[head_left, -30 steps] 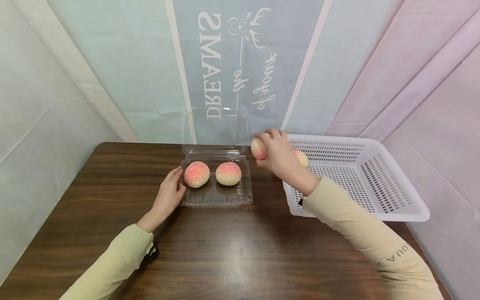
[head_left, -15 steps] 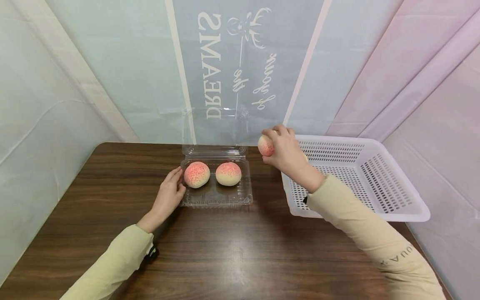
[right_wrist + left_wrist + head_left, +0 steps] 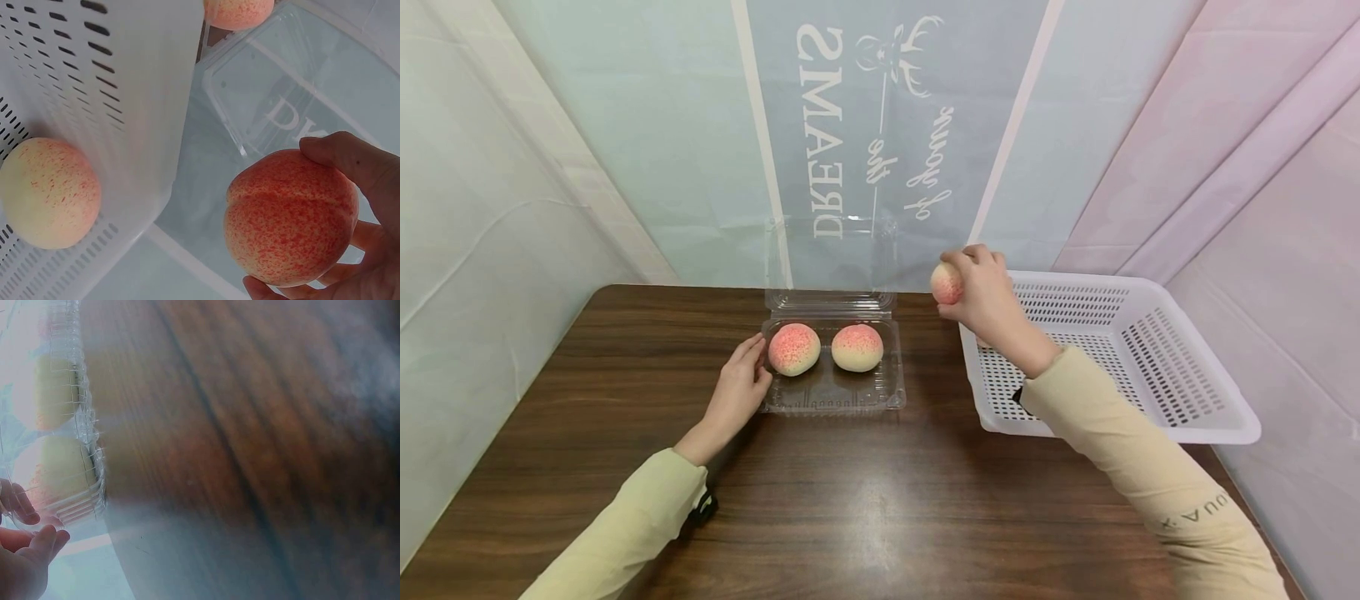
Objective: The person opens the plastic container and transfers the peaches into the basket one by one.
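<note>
My right hand [image 3: 987, 302] grips a peach [image 3: 947, 284] in the air above the left rim of the white basket. In the right wrist view that peach [image 3: 290, 219] shows its red speckled side and crease, with thumb and fingers around it. Two pink-and-cream peaches, a left one [image 3: 793, 350] and a right one [image 3: 857, 348], sit side by side in the clear plastic container [image 3: 831, 396]. Its lid [image 3: 831, 258] stands raised at the back. My left hand [image 3: 733, 392] rests its fingers against the container's left edge, thumb apart from them.
The white perforated basket [image 3: 1213, 429] stands to the right of the container. Inside it lies another peach [image 3: 53, 194], mostly hidden by my right hand in the head view. A printed cloth [image 3: 925, 125] hangs behind the dark wooden table [image 3: 820, 500].
My right hand has moved to the right and slightly up, away from the container, with the peach in its grip. The left hand and both peaches in the container have stayed put.
</note>
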`<state>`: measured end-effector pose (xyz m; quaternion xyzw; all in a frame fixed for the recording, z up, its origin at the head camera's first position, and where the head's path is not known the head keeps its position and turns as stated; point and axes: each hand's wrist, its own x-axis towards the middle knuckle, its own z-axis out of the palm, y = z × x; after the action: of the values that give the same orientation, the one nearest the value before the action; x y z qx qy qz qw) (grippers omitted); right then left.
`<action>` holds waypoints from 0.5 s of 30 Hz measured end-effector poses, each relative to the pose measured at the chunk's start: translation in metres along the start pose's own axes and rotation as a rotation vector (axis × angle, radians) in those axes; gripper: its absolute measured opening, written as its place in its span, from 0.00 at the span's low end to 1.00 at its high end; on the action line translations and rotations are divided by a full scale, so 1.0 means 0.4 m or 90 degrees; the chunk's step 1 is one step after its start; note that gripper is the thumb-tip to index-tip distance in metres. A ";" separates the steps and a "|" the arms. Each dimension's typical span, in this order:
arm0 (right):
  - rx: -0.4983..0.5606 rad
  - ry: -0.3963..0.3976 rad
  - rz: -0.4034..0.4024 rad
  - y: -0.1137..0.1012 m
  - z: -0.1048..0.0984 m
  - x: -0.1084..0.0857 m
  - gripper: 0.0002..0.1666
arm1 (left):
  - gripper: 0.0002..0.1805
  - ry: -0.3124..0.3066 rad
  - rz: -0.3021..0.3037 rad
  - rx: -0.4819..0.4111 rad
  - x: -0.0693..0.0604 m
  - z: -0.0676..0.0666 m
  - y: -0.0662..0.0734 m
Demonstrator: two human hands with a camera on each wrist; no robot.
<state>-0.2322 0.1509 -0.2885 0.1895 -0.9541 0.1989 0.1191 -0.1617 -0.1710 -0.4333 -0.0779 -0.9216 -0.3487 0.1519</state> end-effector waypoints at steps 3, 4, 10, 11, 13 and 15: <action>0.003 0.002 0.009 0.007 -0.003 0.001 0.37 | 0.24 0.000 0.002 0.003 0.000 0.000 -0.001; 0.004 0.001 0.014 0.010 -0.004 0.001 0.37 | 0.24 0.000 0.002 0.003 -0.001 0.000 0.000; 0.013 -0.003 0.036 0.024 -0.008 0.003 0.37 | 0.24 -0.002 0.006 0.006 -0.001 0.000 0.000; 0.015 -0.003 0.037 0.027 -0.009 0.004 0.37 | 0.24 -0.002 0.005 0.006 -0.001 0.000 0.000; 0.016 -0.002 0.041 0.032 -0.010 0.005 0.37 | 0.24 -0.005 0.004 0.005 0.000 0.000 0.001; 0.018 -0.001 0.047 0.038 -0.010 0.006 0.37 | 0.24 -0.006 0.002 0.004 -0.001 0.000 0.001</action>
<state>-0.2399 0.1647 -0.2892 0.1563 -0.9576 0.2167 0.1081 -0.1614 -0.1706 -0.4332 -0.0805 -0.9234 -0.3449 0.1482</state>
